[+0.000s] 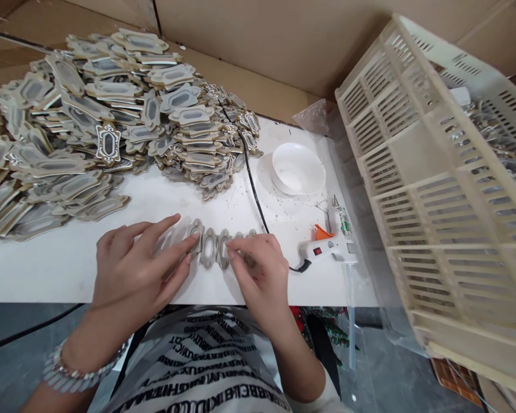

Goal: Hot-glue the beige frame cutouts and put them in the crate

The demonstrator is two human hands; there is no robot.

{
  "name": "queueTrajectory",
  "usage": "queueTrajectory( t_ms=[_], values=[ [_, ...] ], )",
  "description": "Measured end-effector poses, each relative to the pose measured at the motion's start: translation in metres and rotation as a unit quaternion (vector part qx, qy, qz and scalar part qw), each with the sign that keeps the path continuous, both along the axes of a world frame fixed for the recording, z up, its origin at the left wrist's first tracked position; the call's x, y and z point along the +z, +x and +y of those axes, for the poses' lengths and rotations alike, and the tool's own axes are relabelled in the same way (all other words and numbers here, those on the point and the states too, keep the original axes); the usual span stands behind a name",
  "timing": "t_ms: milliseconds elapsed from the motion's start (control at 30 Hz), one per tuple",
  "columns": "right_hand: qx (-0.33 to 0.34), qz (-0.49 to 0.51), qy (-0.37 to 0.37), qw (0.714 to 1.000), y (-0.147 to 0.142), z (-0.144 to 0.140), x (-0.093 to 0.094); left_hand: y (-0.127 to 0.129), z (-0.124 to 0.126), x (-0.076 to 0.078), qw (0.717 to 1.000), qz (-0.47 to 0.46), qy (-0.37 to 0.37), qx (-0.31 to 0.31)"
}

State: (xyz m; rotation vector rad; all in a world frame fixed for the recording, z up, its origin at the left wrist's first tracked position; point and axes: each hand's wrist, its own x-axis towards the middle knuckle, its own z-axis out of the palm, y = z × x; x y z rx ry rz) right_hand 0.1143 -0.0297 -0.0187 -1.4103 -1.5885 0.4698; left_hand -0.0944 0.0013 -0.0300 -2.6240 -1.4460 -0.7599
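Brightly and evenly lit over the flat white tabletop, seemingly from overhead; dimmer on the smooth grey floor. Throws a soft shadow just left of the round white bowl. Nearly washes out its inside. Stretches the cream slatted plastic crate toward the right edge. Softens the row of small grey ornate frames and smears the black lettering on the white shirt.

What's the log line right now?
left hand: at frame row, left end | right hand: at same row | pile: far left | glue gun: right
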Motion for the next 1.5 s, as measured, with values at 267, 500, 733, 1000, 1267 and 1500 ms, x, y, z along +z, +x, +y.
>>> queueTrajectory(
  t_ms=[267, 500, 733, 1000, 1267, 1500],
  values=[
    [-0.005, -0.015, -0.031, 0.999, -0.003, 0.003, -0.003, 0.002, -0.001, 0.001, 0.999, 0.031, 0.037, -0.002],
    [0.001, -0.020, -0.040, 0.999, -0.004, 0.005, -0.005, 0.001, 0.001, -0.002, 0.997, 0.045, 0.062, -0.012],
    [0.004, -0.030, -0.054, 0.998, -0.004, 0.007, -0.005, 0.003, -0.001, 0.000, 0.999, 0.031, 0.011, 0.009],
    [0.019, -0.066, -0.046, 0.997, -0.004, 0.006, -0.009, 0.005, -0.003, 0.000, 1.000, 0.026, 0.011, 0.007],
    [-0.019, -0.116, -0.016, 0.993, -0.005, 0.001, -0.010, -0.010, -0.003, 0.002, 0.995, -0.087, 0.052, -0.019],
    [0.036, -0.226, 0.031, 0.973, 0.007, -0.015, -0.004, -0.051, -0.013, 0.005, 0.991, -0.120, -0.009, 0.066]
  ],
)
